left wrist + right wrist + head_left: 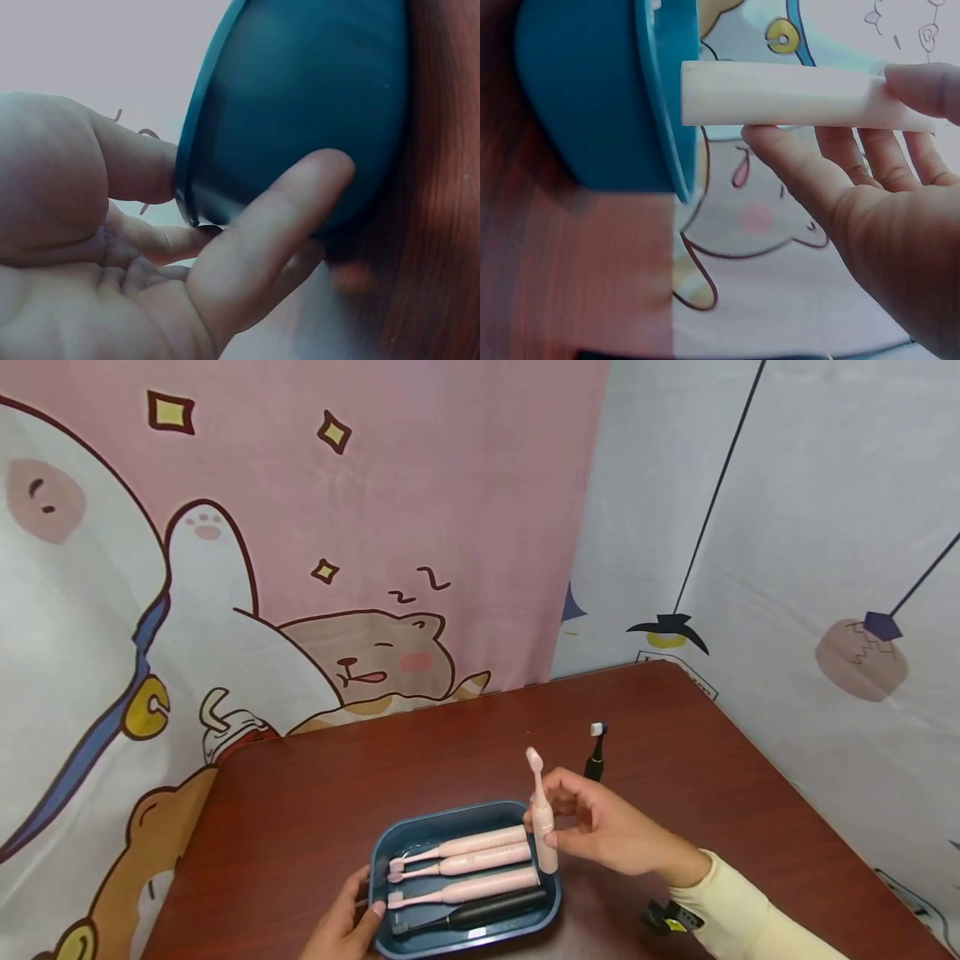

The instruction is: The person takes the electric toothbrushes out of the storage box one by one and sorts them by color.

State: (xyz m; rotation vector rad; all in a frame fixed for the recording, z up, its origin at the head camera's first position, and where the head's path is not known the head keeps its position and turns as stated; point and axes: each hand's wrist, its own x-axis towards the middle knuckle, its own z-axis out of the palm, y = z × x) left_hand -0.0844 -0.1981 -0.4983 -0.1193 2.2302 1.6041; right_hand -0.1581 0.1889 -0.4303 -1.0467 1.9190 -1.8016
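A dark blue plastic basin (450,812) sits on the table. Several pink electric toothbrushes (487,887) and one black electric toothbrush (495,910) lie inside it, heads to the left. Over the basin's right end, my right hand (611,828) pinches another pink electric toothbrush (545,839) between thumb and fingers, nearly upright with its head up. In the right wrist view, the handle's base (720,94) is just past the rim. My left hand (343,920) grips the basin's left end, thumb at the rim, fingers along the outer wall (300,97).
Beyond my right hand a black toothbrush (596,752) stands upright on the brown wooden table (322,802), partly hidden by the hand. Cartoon-printed cloths (480,510) hang along the table's back and right edges. A black strapped device (667,917) is at my right wrist.
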